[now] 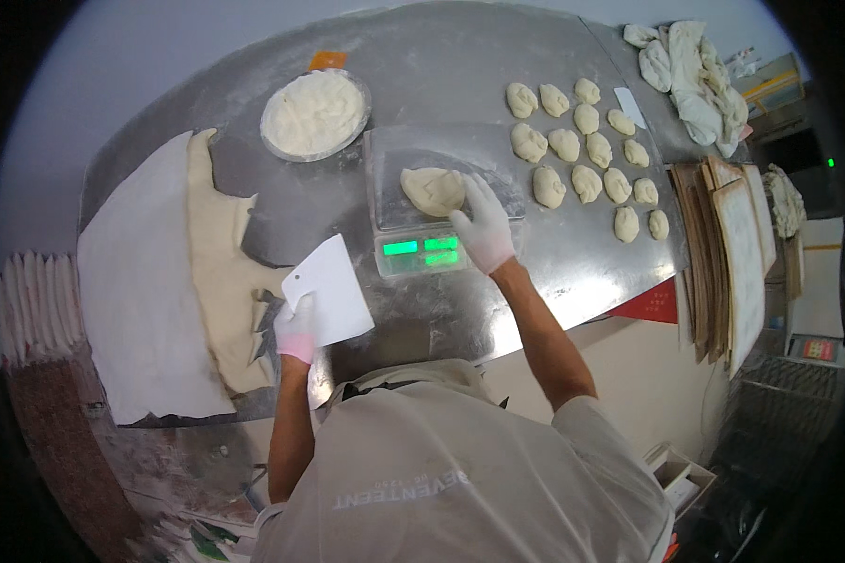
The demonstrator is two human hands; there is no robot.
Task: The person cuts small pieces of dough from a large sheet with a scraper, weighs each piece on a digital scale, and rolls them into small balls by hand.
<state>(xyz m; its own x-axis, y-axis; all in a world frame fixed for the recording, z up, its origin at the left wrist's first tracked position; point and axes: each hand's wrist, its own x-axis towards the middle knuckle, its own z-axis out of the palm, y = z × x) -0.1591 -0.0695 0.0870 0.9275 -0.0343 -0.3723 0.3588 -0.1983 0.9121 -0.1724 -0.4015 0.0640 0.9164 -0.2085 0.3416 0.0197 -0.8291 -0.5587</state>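
My left hand (296, 329), in a white glove with a pink cuff, grips a white dough scraper (334, 292) by the edge near its hole. Just left of it lies a large sheet of dough (218, 232) with a ragged cut edge, partly under a white cloth (141, 295). My right hand (484, 224), also gloved, has its fingers spread against the right edge of a dough piece (429, 191). That piece rests on the platform of a digital scale (387, 158) with lit green displays. Whether the fingers press on the dough cannot be told.
A round metal bowl of flour (313, 112) stands behind the sheet, beside an orange scraper (328, 60). Several dough lumps (586, 184) lie in rows on the metal table (451, 77). Stacked boards (718, 260) lean at its right edge; crumpled cloths (697, 84) lie at the far right.
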